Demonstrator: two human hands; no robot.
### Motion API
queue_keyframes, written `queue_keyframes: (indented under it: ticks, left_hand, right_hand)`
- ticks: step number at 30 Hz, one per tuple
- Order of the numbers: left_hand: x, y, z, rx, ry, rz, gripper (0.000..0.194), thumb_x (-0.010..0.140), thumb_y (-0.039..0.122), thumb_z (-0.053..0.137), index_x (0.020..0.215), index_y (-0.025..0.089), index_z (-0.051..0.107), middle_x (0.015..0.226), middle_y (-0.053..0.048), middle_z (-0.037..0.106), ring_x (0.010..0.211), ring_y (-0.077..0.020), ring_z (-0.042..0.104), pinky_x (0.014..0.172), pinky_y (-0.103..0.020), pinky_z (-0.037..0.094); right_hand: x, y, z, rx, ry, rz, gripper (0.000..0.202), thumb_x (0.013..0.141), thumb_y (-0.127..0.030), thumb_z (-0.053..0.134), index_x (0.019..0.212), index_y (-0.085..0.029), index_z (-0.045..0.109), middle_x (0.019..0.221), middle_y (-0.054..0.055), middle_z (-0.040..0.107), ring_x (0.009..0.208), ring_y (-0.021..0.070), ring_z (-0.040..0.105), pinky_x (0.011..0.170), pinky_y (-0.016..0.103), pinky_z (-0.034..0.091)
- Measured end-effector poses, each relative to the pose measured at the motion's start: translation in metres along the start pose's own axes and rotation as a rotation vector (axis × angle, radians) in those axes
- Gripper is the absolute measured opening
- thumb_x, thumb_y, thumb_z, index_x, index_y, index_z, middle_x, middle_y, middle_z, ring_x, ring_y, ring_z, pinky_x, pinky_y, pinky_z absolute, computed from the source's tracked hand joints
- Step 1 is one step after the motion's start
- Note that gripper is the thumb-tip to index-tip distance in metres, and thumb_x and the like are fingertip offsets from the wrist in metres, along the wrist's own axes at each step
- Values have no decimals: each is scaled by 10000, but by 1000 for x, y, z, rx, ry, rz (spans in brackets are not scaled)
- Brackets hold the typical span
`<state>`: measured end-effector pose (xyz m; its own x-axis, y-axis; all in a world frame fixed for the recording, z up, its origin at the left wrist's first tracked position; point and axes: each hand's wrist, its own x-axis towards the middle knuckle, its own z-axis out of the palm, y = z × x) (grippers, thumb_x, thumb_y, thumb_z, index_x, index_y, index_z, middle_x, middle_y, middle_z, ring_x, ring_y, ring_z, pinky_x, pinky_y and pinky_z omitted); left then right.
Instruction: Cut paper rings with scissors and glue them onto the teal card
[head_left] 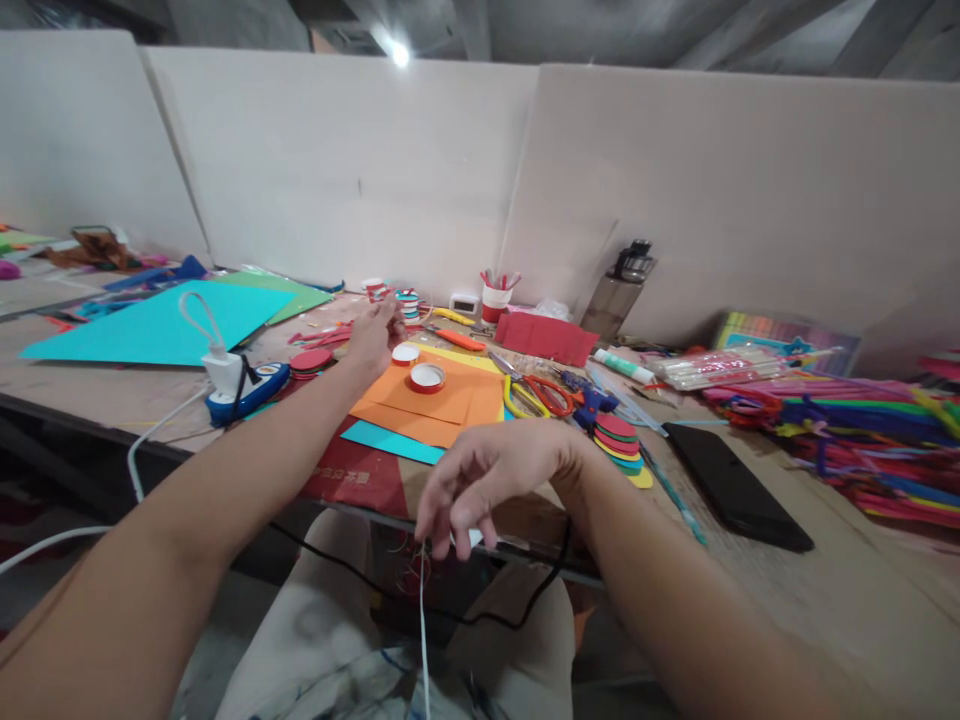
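Note:
My left hand (377,335) reaches over the far side of the orange paper sheets (450,400), beside a small striped roll (407,305); its fingers are bent and blurred, and whether they hold anything is unclear. Two round red-and-white pieces lie on the orange paper, the nearer one (427,377) showing a white inside. My right hand (487,480) hangs over the table's front edge with its fingers curled round a white cable (424,630). A bit of something white shows below its fingers.
Scissors (551,395), coloured discs (619,450) and a black phone (735,485) lie to the right. A bottle (619,290) and a pen cup (496,300) stand at the back. On the left are turquoise paper (165,325) and a blue power strip (247,395).

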<state>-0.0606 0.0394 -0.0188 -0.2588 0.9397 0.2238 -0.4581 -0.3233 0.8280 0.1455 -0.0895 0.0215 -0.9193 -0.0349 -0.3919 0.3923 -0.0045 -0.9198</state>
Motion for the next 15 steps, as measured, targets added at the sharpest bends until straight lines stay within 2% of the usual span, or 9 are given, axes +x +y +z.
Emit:
queue_keyframes:
  ticks: [1,2,5,6,8,9,10,12,15]
  left_hand:
    - [-1,0,1,5,-20,-20,230,779,342,704,739,163,565,591,48,497,462,-41,408,452,-191,324]
    - [-3,1,1,22,-45,-48,220,776,327,701,735,153,573,584,45,498,455,-38,404,442,-184,316]
    - [-8,2,5,113,-167,-184,192,783,298,673,742,125,601,574,32,502,437,-35,406,417,-173,310]
    - [-11,2,6,148,-219,-229,189,784,294,668,747,119,608,575,28,504,434,-36,409,410,-172,311]
    - [-15,1,8,224,-328,-296,197,778,299,672,758,110,623,571,20,504,424,-38,409,395,-172,308]
    - [-17,1,9,259,-382,-321,207,772,309,682,764,108,631,567,18,504,421,-40,408,388,-172,305]
    - [-19,0,9,290,-431,-340,221,763,322,694,771,108,638,565,14,510,420,-42,412,384,-172,305]
    - [-22,-1,10,338,-515,-369,254,745,352,720,777,110,649,575,1,534,426,-47,431,387,-174,320]
    - [-24,-3,9,397,-617,-391,294,742,399,727,768,114,659,606,-30,587,439,-62,467,403,-189,351]
  right_hand:
    - [-2,-1,-4,-3,113,-57,499,750,-517,720,1058,-131,645,954,79,687,788,145,665,661,260,543]
    - [-4,-2,-9,-23,283,-120,435,780,-477,704,1049,-140,644,943,71,687,766,137,660,656,259,541]
    - [-4,4,-30,-117,1035,-257,221,875,-339,587,974,-146,629,883,54,666,725,122,633,661,267,536]
    - [-3,8,-37,-160,1269,-234,201,894,-299,540,994,-142,616,881,61,658,737,134,630,675,292,538]
    - [-1,18,-49,-361,1570,-143,274,854,-256,584,1099,-132,592,1006,101,644,861,181,629,786,368,532]
    - [0,23,-53,-502,1650,-116,401,801,-252,654,1175,-133,569,1120,130,611,961,213,612,863,408,509]
    - [1,28,-57,-625,1669,-107,538,758,-258,706,1253,-139,533,1230,155,557,1080,247,570,941,440,468]
    - [2,38,-63,-777,1625,-101,757,700,-289,769,1373,-168,444,1360,171,465,1254,292,453,1049,488,372]
    - [6,49,-69,-841,1524,-102,867,678,-305,789,1431,-197,373,1411,160,433,1329,301,371,1083,503,323]
